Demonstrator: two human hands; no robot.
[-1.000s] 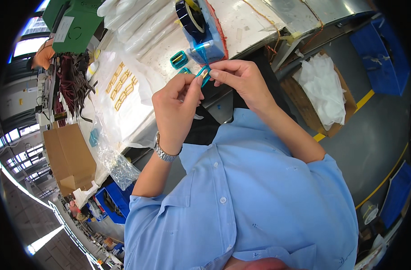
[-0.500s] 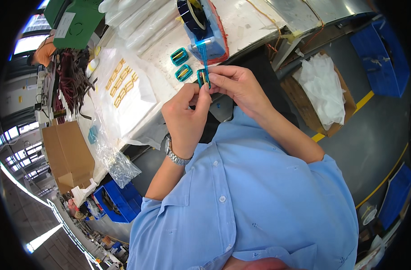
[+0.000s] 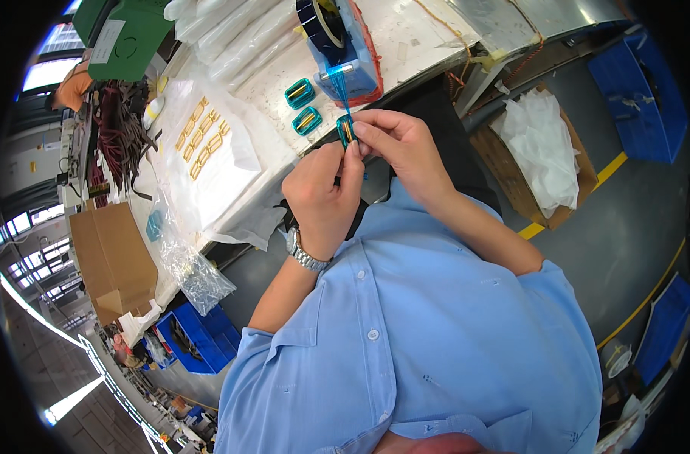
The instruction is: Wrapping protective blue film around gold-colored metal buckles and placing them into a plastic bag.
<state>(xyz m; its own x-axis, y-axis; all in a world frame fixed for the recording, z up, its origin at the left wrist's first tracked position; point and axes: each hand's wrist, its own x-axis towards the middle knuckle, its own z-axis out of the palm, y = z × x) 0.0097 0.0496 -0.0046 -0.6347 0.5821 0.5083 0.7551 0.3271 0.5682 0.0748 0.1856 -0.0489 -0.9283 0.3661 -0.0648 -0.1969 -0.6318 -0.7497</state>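
Between my fingertips, at the table's front edge, is a small gold buckle [image 3: 345,130] with blue film tape around its frame. My left hand [image 3: 326,185] pinches its lower end, and a metal watch is on that wrist. My right hand [image 3: 407,147] pinches the buckle's right side. A strip of blue tape [image 3: 340,85] runs from the buckle up to the tape dispenser [image 3: 358,57], which carries a dark blue roll. Left of the dispenser lie two buckles wrapped in blue tape [image 3: 299,93]. Farther left, several bare gold buckles [image 3: 200,138] lie in rows on white sheeting.
Rolled clear plastic [image 3: 235,38] lies at the back of the table. A cardboard box [image 3: 112,261] and a clear bag [image 3: 201,280] are at the left. On the floor at right stand a carton with white plastic [image 3: 541,151] and a blue bin [image 3: 638,98].
Both hands and the buckle have shifted slightly to the right. The buckle has turned a little, and the tape strip to the dispenser now looks narrower and twisted near it.
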